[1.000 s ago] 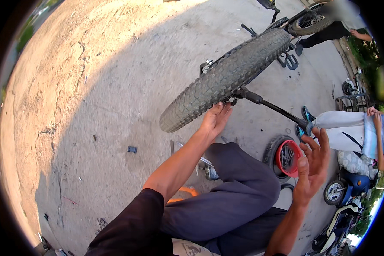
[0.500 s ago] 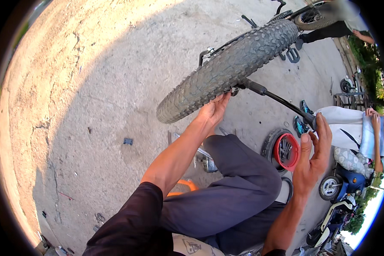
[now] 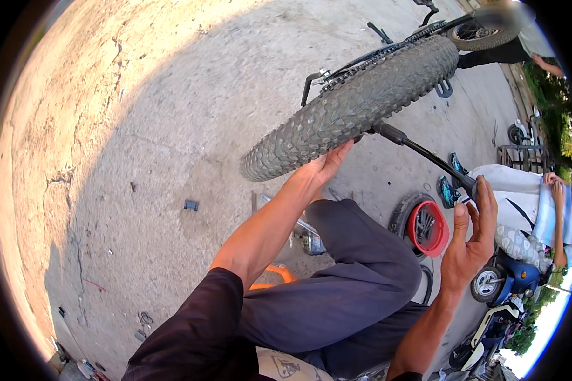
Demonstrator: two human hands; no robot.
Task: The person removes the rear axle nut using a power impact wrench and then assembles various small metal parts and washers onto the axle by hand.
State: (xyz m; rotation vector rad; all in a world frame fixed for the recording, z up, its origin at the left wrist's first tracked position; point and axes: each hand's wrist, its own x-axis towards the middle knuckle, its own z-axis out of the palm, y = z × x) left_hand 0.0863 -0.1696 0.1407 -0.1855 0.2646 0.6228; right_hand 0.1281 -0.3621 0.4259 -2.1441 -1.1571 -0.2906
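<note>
single head-worn fisheye view, looking steeply down, close over hands and knee, concrete ground (image 3: pixel 140 127) beyond

Left hand (image 3: pixel 324 166) touches knobby tyre (image 3: pixel 353 108); right hand (image 3: pixel 469 244) open beside black bar (image 3: pixel 426 155).

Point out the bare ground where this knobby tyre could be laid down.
The widest bare patch is the concrete left of the knobby tyre, with only a small dark block and scattered bits. The right side is crowded: a red-rimmed wheel, a blue scooter and a seated person beyond the right hand.
</note>
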